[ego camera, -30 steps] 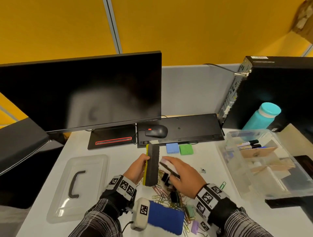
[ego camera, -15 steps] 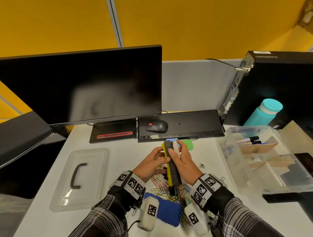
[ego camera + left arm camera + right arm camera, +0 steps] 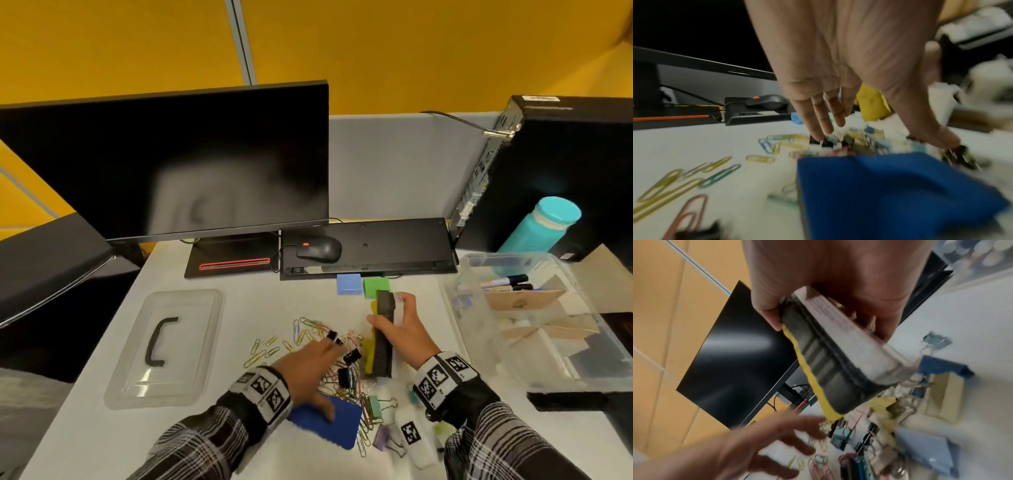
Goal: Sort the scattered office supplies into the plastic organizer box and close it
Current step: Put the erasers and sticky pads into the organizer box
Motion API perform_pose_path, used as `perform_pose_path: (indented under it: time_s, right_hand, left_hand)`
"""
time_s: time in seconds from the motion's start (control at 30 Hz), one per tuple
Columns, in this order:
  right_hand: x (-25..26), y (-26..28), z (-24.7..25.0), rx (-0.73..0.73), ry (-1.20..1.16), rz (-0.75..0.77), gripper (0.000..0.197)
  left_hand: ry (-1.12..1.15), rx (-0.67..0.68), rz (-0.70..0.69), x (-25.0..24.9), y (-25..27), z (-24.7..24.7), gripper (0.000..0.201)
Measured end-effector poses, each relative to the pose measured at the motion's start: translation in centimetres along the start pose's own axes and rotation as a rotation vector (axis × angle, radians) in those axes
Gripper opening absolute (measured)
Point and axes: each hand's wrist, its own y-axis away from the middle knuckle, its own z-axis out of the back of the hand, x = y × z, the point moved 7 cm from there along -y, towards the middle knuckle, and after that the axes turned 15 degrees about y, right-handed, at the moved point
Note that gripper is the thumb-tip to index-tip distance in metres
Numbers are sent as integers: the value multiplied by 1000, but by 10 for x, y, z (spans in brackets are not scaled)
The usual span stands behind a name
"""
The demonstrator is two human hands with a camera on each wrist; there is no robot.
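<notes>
My right hand (image 3: 390, 312) grips two board erasers pressed together, a black and yellow one (image 3: 382, 342) and a white one (image 3: 399, 303), above the desk. In the right wrist view the stacked erasers (image 3: 830, 363) sit between thumb and fingers. My left hand (image 3: 325, 373) is open, with spread fingers reaching down onto a pile of paper clips (image 3: 308, 330) and black binder clips (image 3: 346, 377). A blue eraser (image 3: 329, 425) lies under its wrist, blurred in the left wrist view (image 3: 890, 194). The clear organizer box (image 3: 457, 310) stands open at the right, with markers and card dividers inside.
The box's clear lid (image 3: 195, 342) with a black handle lies at the left. Blue (image 3: 349, 283) and green (image 3: 376, 285) sticky pads sit by the upturned keyboard (image 3: 394, 246). A mouse, a monitor, a computer tower and a teal bottle (image 3: 541, 226) stand behind.
My left hand has let go of the erasers and dropped to the left onto the clip pile. My right hand keeps both erasers and has shifted slightly right.
</notes>
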Motion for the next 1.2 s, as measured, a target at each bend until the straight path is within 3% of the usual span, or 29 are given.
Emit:
perform_pose_path:
  time_s: [0.1,0.17,0.27,0.4,0.6,0.73,0.83,0.93,1.1,1.2]
  right_hand:
    - [-9,-5,14,-42,23,-12,52]
    - [-10,-7,17,-43,36,-8,52]
    - [-9,-9,14,-19,62,0,52]
    - [-6,-8,7,28,104,23,51]
    - [7,0,2,59,154,94,53]
    - [22,7,4,9,203,179,45]
    - [31,13,2,-3,284,274,44]
    - [38,21,-9,91,466,361,56]
    - [66,36,-30,189,700,570,88]
    - [79,33,-44,178,689,655,92]
  left_hand:
    - [-232,124,-69,11,1,-28,107]
    - [-331,119,-100,13,0,-34,92]
    - [-304,59,-92,13,-3,-27,66]
    - [-179,19,-27,13,-7,-3,65]
    - [502,-99,91,27,-9,42,60]
    - [902,-204,59,22,-12,77,38]
    - [1267,-325,85,23,-13,94,41]
    - [1545,-374,77,25,-13,98,45]
    - [1766,-326,66,19,-16,92,39]
    - [1782,-309,96,11,-23,81,35]
